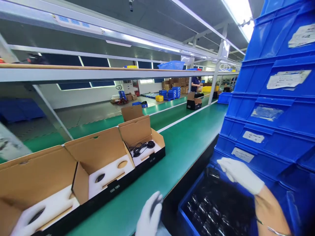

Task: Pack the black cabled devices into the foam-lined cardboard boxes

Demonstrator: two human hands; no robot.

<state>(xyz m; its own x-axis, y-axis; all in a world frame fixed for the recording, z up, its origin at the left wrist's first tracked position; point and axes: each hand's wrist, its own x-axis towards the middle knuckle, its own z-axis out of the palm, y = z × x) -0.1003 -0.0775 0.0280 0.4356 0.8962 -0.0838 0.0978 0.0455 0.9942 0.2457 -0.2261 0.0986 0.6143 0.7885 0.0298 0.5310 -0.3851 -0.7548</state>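
Observation:
My right hand (240, 173), in a white glove, is over a blue bin (183, 209) of black, shiny parts (209, 213) in clear wrapping. Its fingers are stretched out with the thumb apart, just above a dark wrapped part (213, 172) at the bin's far corner. Low in the middle, my left hand (150, 214), also gloved, hovers by the belt's edge, its fingers loosely curved and thumb apart. A dark patch shows between them, but I make out no object there. Nearest to it is an opened black box (110, 188) with white foam inside.
On the green belt (182, 144), another opened box (36, 209) and one holding a black cable (139, 150) line up. Tall blue crates (270, 108) rise at right. A shelf (98, 73) crosses above. A person (195, 84) stands far down the line.

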